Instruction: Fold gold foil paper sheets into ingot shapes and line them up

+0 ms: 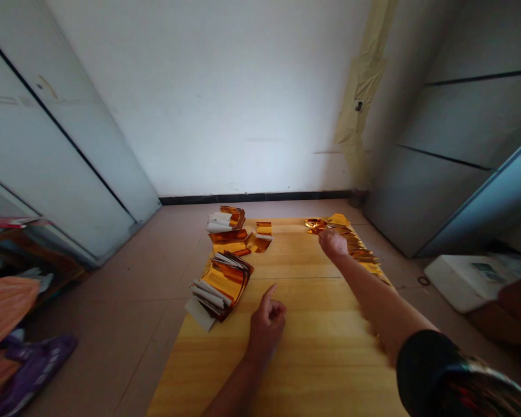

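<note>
My right hand [333,243] reaches to the far right of the wooden table [312,347]. Its fingers are closed at a folded piece of gold foil paper [315,224] and seem to grip its near edge; the fingertips are partly hidden. Beside that hand, a row of folded gold foil pieces [361,250] runs along the table's right edge. My left hand [267,321] hovers over the middle of the table, one finger stretched out and the others loosely curled, with nothing visible in it. Left of it lies a fanned stack of gold foil sheets [226,284] with pale backs.
More gold foil sheets [228,237] lie at the far left corner, near loose sheets [260,240]. A white wall [243,104] stands behind the table. Grey cabinets [460,127] rise at right, and a white box [455,281] sits on the floor. A purple bag [43,365] lies at left.
</note>
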Available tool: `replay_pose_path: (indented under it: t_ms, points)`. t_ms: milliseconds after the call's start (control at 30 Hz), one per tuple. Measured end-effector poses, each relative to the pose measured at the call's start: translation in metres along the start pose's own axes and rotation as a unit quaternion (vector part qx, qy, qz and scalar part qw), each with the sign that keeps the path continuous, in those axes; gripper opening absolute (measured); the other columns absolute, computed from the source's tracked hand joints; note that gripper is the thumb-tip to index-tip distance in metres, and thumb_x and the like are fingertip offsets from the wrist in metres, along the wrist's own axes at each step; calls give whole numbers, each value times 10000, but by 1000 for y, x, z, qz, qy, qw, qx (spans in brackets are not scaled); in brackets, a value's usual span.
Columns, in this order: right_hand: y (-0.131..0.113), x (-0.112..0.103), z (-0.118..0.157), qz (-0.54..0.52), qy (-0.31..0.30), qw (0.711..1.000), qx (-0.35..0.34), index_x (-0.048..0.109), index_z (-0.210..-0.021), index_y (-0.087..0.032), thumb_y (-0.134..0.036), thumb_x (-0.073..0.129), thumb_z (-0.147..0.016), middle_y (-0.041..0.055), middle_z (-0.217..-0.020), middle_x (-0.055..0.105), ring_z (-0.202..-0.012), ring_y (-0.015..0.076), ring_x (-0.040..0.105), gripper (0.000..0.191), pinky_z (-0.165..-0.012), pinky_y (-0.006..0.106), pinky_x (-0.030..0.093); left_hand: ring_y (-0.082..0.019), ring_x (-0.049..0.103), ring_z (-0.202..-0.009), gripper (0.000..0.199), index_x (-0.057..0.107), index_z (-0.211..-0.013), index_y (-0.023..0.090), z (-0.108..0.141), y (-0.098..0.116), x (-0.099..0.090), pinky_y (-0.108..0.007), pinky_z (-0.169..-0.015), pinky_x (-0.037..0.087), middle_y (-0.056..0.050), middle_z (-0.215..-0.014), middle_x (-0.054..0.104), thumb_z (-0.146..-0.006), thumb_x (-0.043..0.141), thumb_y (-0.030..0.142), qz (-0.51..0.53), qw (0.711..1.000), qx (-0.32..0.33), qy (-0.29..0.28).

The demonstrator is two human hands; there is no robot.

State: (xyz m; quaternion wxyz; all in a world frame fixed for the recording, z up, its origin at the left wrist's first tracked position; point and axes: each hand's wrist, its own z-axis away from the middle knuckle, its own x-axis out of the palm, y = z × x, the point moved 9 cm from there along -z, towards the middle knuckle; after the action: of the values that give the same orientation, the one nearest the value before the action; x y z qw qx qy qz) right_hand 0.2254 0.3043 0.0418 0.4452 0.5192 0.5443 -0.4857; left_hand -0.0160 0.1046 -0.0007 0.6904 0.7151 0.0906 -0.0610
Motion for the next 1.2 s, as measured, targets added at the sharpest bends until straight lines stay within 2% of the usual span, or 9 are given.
replay_pose_path:
  t_ms: [67,133,367,667,800,933,1067,1133,1200]
  points:
    - [-17,8,7,4,-12,999,-40,630,-1082,-206,-318,393,-911,104,-1184,587,-1138,230,475,314,-852,294,414,-110,559,-667,601,426,-1318,168,0,-1,1,-228,-667,441,22,-751,623,-732,539,235,0,1000,0,-9]
    - [-22,15,10,8,-24,999,-30,605,-1124,-201,-389,381,-914,109,-1212,570,-1151,242,463,360,-895,334,396,-112,566,-676,599,424,-1317,165,0,-3,0,-230,-675,443,18,-762,628,-733,538,232,-2,1000,0,-8]
    - [-15,32,3,4,-52,998,30,565,-1176,-161,-455,317,-923,152,-1223,541,-1152,261,462,461,-916,420,369,-108,559,-666,590,428,-1310,166,-1,-2,0,-224,-669,443,26,-750,628,-729,525,201,-9,1000,9,-8]
    - [-14,33,2,12,-64,998,24,556,-1181,-165,-430,330,-913,145,-1240,526,-1150,262,452,439,-918,433,353,-104,545,-664,595,432,-1318,171,0,-3,1,-216,-655,431,22,-763,622,-733,535,212,15,1000,-8,-8]
    - [-22,20,8,28,-41,999,6,567,-1145,-150,-392,358,-912,149,-1212,540,-1123,265,469,396,-897,412,367,-103,551,-670,601,427,-1324,176,0,0,-1,-210,-650,435,21,-766,630,-735,540,199,13,1000,-3,-1]
    - [-60,6,42,27,1,996,-82,577,-1089,-147,-322,395,-912,144,-1190,556,-1101,251,479,308,-876,363,380,-108,574,-684,606,429,-1326,166,-3,-1,-2,-221,-680,455,19,-761,642,-728,529,169,-10,1000,15,2]
    - [-108,7,110,-48,30,979,-198,593,-1066,-187,-264,408,-914,109,-1167,589,-1074,211,506,251,-893,321,382,-140,598,-727,442,587,-1172,176,-2,2,0,-257,-705,479,-32,-806,670,-735,524,178,-53,996,76,15]
    - [-123,8,145,-88,50,966,-239,615,-1036,-199,-243,427,-906,97,-1157,604,-1087,212,506,232,-934,339,371,-175,605,-786,321,663,-1044,200,2,13,1,-293,-742,483,-62,-824,677,-749,539,211,-86,988,127,28]
    - [-126,8,170,-121,71,959,-245,632,-1013,-207,-217,449,-891,90,-1137,619,-1068,207,521,221,-932,342,385,-206,599,-830,251,694,-968,220,6,31,0,-333,-789,472,-82,-831,679,-757,559,237,-143,973,181,30]
